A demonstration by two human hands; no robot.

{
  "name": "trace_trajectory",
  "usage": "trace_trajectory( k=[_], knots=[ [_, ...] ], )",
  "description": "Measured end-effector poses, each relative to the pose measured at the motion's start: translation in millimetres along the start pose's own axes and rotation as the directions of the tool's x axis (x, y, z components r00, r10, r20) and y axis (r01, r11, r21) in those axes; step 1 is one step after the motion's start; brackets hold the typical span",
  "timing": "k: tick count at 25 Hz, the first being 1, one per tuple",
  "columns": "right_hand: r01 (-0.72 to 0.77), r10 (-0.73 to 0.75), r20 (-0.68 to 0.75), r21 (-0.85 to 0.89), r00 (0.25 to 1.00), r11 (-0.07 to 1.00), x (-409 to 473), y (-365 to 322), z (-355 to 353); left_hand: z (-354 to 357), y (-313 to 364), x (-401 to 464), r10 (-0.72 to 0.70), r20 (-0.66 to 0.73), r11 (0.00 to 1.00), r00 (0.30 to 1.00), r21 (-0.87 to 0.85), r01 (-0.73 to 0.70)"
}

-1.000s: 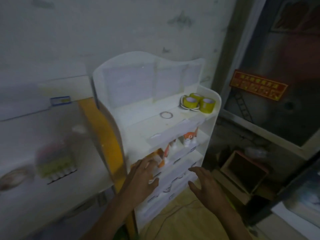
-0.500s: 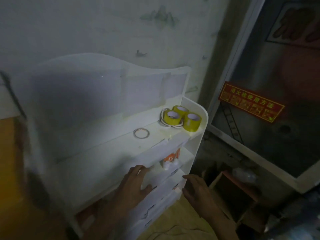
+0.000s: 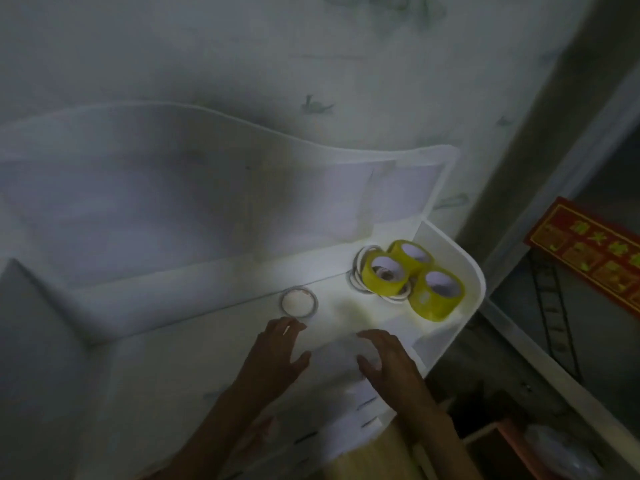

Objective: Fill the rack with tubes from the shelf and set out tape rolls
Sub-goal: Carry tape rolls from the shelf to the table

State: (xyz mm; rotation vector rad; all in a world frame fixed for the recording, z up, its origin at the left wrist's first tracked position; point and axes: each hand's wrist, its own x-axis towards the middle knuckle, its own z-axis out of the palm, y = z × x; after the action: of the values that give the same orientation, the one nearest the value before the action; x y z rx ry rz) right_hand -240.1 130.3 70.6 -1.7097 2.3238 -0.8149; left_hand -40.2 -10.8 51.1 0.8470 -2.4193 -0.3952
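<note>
While both the left hand [image 3: 277, 355] and right hand [image 3: 391, 362] are held open and empty, the three glossy yellow tape rolls [image 3: 412, 278] could be knocked off the white shelf [image 3: 207, 327] edge.

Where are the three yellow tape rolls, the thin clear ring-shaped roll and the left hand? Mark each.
yellow tape rolls [image 3: 384, 284]: head view, outer band of the front-left roll.
thin clear ring-shaped roll [image 3: 299, 302]: head view, its pale centre.
left hand [image 3: 273, 355]: head view, back of the hand.

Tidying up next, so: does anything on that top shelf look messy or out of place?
Mildly. The three yellow tape rolls sit jumbled in the right corner, tilted on thin white rings. One thin ring lies apart, near the left hand.
</note>
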Motion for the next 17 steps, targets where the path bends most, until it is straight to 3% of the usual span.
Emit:
trace_trajectory(
  k=[12, 17],
  knots=[
    [0.385, -0.39, 0.008, 0.149, 0.921, 0.911, 138, 83, -5, 75, -13, 59, -0.332, -0.091, 0.933, 0.939, 0.114, 0.341],
    [0.468, -0.48, 0.022, 0.192, 0.877, 0.863, 158, 101, -16, 95, -10, 64, -0.319, -0.136, 0.923, 0.938, 0.181, 0.341]
  ],
)
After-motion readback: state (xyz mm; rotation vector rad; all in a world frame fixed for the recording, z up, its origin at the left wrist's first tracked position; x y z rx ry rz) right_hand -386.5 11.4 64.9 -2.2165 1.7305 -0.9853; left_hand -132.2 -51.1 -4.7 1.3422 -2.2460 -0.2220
